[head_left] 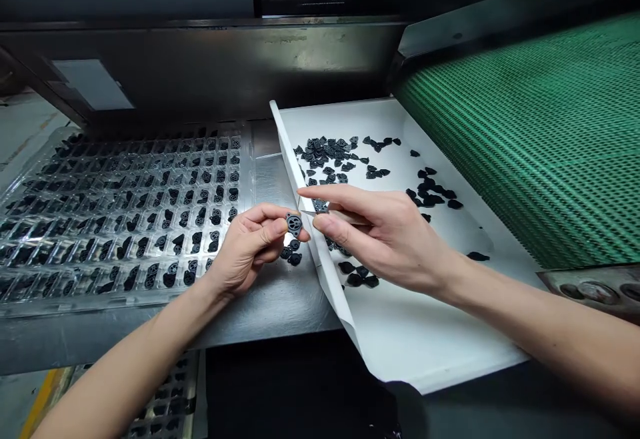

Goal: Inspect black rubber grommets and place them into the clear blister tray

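Note:
My left hand (pixel 257 242) is closed, pinching a small black plastic part (pixel 294 224) with round openings between thumb and fingers. Just below it, a few similar black parts (pixel 291 252) lie on the metal table (pixel 300 302). To the right, my right hand (pixel 370 226) reaches over the raised rim of a white sheet (pixel 333 292), with forefinger stretched out and thumb apart below. Another dark part (pixel 320 206) shows in the gap between them; whether the fingers touch it is unclear. Many black parts (pixel 325 151) lie scattered and heaped on the sheet.
At left, a clear compartment tray (pixel 125 299) holds rows of black parts. A green mesh conveyor belt (pixel 540 112) slopes along the right side. Behind stands a metal machine panel (pixel 240 66). Another filled tray (pixel 170 396) shows under the table edge.

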Demonstrator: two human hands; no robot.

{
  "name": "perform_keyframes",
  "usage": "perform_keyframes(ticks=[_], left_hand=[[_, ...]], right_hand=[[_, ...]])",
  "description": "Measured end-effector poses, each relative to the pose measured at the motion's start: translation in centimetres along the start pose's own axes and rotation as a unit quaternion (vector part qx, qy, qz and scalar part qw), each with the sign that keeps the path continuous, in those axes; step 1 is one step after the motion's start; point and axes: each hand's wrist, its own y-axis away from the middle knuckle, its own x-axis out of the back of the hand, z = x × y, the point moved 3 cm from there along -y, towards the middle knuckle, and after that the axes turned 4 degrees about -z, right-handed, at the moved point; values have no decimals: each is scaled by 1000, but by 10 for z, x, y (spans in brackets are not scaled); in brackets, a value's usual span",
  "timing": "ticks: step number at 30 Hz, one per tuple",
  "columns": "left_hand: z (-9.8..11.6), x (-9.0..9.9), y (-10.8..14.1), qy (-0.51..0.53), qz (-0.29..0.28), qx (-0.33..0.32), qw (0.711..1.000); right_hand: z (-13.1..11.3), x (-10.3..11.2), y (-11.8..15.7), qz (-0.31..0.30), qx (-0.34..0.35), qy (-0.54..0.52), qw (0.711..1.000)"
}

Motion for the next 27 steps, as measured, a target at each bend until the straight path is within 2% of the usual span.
perform_keyframes(ticks=[7, 12, 14, 17, 20, 22, 24, 26, 27], left_hand=[[-8, -3, 3, -7, -18, 48, 999], [-8, -2, 1, -1, -23, 47, 999], [-9, 0, 0, 0, -19, 46, 999], [-12, 1, 0, -1, -15, 53, 998], [-10, 2, 0, -22, -21, 57, 998], [-1, 7, -2, -60, -3, 27, 998], [16, 18, -7, -126, 35, -35, 991], [41, 34, -15, -233, 81, -98, 964], [55, 43, -22, -303, 105, -118, 940]], right_hand=[[5, -7, 0, -42, -31, -42, 998], [2, -2, 0, 1, 19, 14, 1000], [2, -4, 0, -9, 40, 31, 999], [4, -7, 1, -26, 39, 41, 998], [7, -4, 1, 8, 41, 68, 997], [7, -3, 1, 28, 56, 88, 994], [7, -3, 2, 26, 69, 86, 994], [7, -6, 2, 18, 81, 70, 994], [8, -8, 2, 12, 85, 60, 995]])
